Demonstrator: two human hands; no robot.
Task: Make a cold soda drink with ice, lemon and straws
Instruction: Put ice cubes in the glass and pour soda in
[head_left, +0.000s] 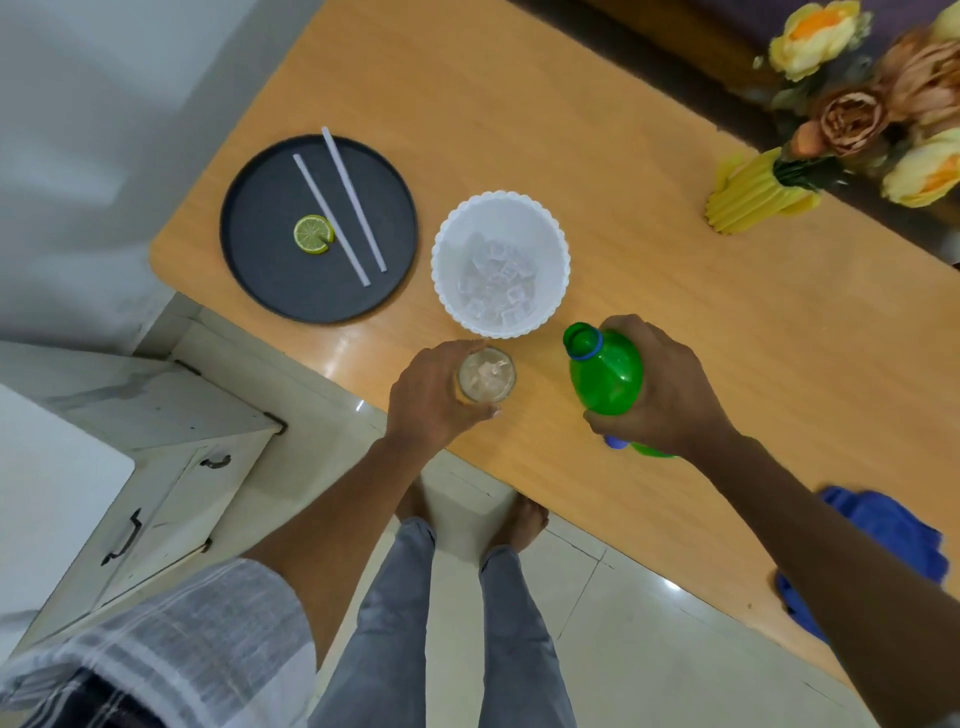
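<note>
1. Two hands work at the near edge of the wooden table (675, 291): the left hand (434, 397) curls around a glass (485, 375) of ice
2. Right hand (660, 387) grips an uncapped green bottle (605, 371) beside it
3. White bowl (501, 262) of ice cubes sits just behind
4. Black tray (260, 280) near the left corner carries two straws (343, 205) and a lemon slice (313, 234)

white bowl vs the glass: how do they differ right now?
The white bowl is wide, opaque and scallop-rimmed; the glass is narrow and clear. The bowl stands free, farther back on the table; the glass sits near the front edge, gripped by the left hand. Both are upright and hold ice cubes.
</note>
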